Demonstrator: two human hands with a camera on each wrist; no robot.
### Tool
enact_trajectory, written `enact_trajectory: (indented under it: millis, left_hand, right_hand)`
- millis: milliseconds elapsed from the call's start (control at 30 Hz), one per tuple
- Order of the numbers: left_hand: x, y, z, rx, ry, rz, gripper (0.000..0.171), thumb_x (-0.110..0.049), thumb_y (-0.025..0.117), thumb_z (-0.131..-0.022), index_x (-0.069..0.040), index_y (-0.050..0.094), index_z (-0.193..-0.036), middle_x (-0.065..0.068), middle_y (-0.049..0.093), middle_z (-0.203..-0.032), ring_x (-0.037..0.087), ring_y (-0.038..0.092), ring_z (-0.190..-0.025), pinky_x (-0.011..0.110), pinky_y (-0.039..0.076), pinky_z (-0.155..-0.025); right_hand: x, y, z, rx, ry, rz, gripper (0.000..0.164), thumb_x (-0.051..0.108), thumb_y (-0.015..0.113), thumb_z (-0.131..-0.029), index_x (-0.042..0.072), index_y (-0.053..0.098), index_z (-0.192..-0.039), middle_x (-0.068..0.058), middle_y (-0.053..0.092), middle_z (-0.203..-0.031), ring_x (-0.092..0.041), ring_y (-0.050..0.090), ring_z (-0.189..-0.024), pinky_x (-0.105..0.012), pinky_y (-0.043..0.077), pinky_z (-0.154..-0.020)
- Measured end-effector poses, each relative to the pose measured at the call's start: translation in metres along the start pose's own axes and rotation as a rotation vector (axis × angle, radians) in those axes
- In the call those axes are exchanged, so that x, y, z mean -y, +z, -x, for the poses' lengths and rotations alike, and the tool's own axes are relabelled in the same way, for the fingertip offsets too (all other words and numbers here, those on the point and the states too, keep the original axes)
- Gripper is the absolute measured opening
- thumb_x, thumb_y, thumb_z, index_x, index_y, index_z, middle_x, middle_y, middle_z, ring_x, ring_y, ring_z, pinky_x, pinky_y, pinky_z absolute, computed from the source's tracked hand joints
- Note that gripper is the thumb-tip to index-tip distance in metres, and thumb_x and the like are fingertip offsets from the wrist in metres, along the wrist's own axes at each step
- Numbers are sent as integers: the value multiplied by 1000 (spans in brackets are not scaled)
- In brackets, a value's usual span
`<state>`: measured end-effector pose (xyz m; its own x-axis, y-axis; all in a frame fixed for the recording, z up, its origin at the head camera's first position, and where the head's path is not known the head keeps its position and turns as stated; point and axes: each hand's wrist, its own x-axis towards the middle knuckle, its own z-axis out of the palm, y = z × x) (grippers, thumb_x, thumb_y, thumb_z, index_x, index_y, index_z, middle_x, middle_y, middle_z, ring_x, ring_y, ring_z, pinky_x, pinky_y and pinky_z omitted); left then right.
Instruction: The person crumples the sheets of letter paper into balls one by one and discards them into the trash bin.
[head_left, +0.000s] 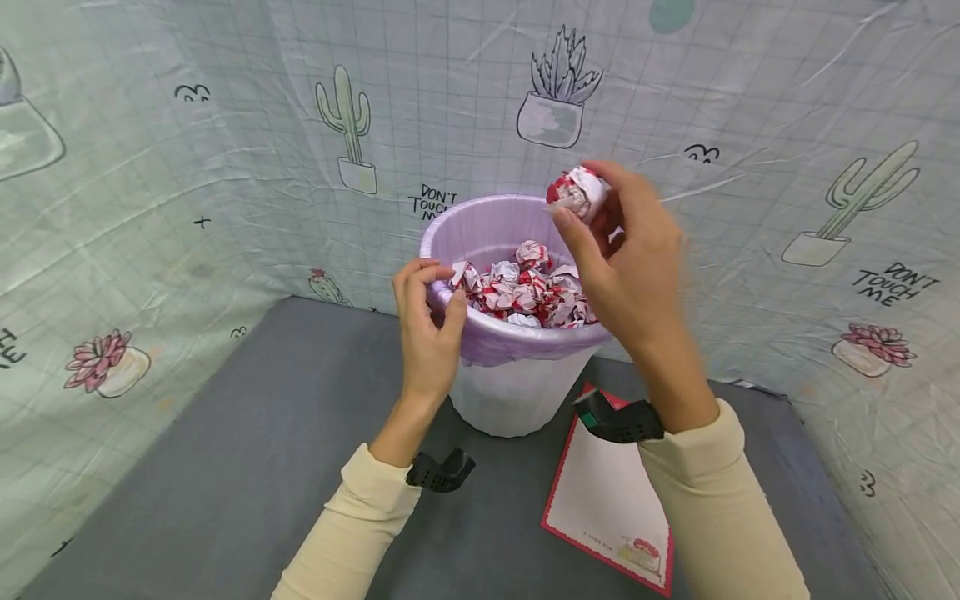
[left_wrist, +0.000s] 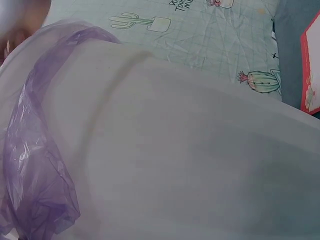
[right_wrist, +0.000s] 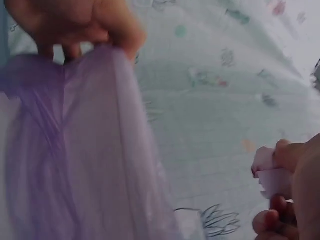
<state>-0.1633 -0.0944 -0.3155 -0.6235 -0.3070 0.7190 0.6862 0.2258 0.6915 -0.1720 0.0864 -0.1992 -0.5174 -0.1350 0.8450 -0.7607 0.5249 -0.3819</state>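
Note:
In the head view, my right hand (head_left: 637, 250) pinches a crumpled red-and-white paper ball (head_left: 579, 193) between thumb and fingers, above the right side of a bin. The white bin (head_left: 510, 400) stands upright and is lined with a purple plastic bag (head_left: 517, 342) folded over its rim. My left hand (head_left: 427, 325) grips the rim at the left, fingers bent over the edge. Several crumpled paper balls (head_left: 528, 287) lie inside the bin. From the right wrist, the held paper ball (right_wrist: 270, 172) shows partly behind the fingers; the left wrist view is mostly filled by the bin's side.
A flat sheet of paper (head_left: 607, 500) with a red border lies on the grey table (head_left: 247, 467), right of the bin and partly under my right forearm. Cloth (head_left: 262, 167) printed with cacti hangs behind and at both sides, close behind the bin.

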Motion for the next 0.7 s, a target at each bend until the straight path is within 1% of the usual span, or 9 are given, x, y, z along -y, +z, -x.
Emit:
enact_trajectory:
  millis: [33, 133, 200, 267, 400, 467, 500, 600, 700]
  left_hand:
    - [-1, 0, -1, -1, -4, 3, 26, -14, 55, -90, 2, 52, -110, 11, 37, -128, 19, 36, -124, 37, 33, -104]
    - [-2, -1, -1, 5, -20, 9, 26, -10, 55, -89, 4, 52, -111, 13, 36, -130, 20, 36, -124, 38, 33, -103]
    - [-6, 0, -1, 10, -32, 16, 26, -6, 55, -89, 6, 51, -111, 17, 36, -130, 23, 35, -124, 38, 33, -102]
    - [-13, 1, 0, 13, -46, 28, 26, -3, 55, -89, 9, 50, -111, 21, 35, -131, 26, 35, -124, 39, 33, -102]
    - [-31, 1, -1, 2, -58, 36, 25, 4, 53, -87, 14, 49, -109, 28, 34, -129, 32, 35, -124, 38, 32, -102]
    - [-39, 0, -2, -10, -63, 33, 24, 4, 52, -86, 15, 48, -108, 29, 35, -127, 33, 36, -123, 37, 32, -102]
    - [-40, 0, -2, -13, -65, 31, 24, 4, 52, -86, 15, 48, -107, 29, 35, -127, 33, 36, -123, 37, 32, -102]
    - [-42, -1, -2, -12, -70, 30, 24, 4, 52, -86, 14, 48, -107, 28, 35, -127, 33, 36, -122, 37, 33, -102]
    - [-40, -1, -2, -4, -73, 31, 24, 4, 53, -86, 14, 49, -107, 28, 35, -128, 32, 36, -122, 37, 33, -101]
  right_hand:
    - [-3, 4, -5, 34, 27, 4, 46, 23, 66, -91, 7, 53, -132, -9, 56, -84, -15, 49, -69, -22, 38, -56]
    - [-8, 14, -18, 156, 149, 30, 53, 23, 64, -93, 11, 43, -140, -10, 59, -96, -16, 57, -77, -26, 42, -64]
    - [-11, 15, -21, 222, 176, 48, 56, 21, 63, -94, 12, 38, -143, -10, 58, -104, -18, 60, -82, -29, 45, -68]
    - [-13, 14, -20, 261, 156, 62, 56, 18, 63, -94, 10, 38, -143, -12, 58, -106, -20, 61, -83, -31, 46, -68]
    - [-13, 8, -15, 292, 83, 73, 45, 15, 64, -93, 6, 50, -135, -12, 60, -102, -22, 62, -82, -34, 47, -65]
    - [-11, 3, -11, 305, 65, 83, 39, 15, 64, -93, 5, 55, -130, -11, 60, -100, -21, 61, -82, -34, 48, -66]
    - [-10, 1, -9, 307, 62, 83, 37, 15, 64, -93, 6, 58, -128, -10, 61, -99, -21, 61, -81, -34, 48, -66]
    - [-6, -11, 0, 286, 49, 95, 32, 14, 64, -93, 7, 62, -123, -9, 63, -96, -19, 60, -80, -31, 49, -66]
    - [-3, -25, 13, 233, 2, 106, 31, 11, 66, -91, 7, 64, -121, -9, 64, -95, -18, 59, -78, -23, 47, -64]
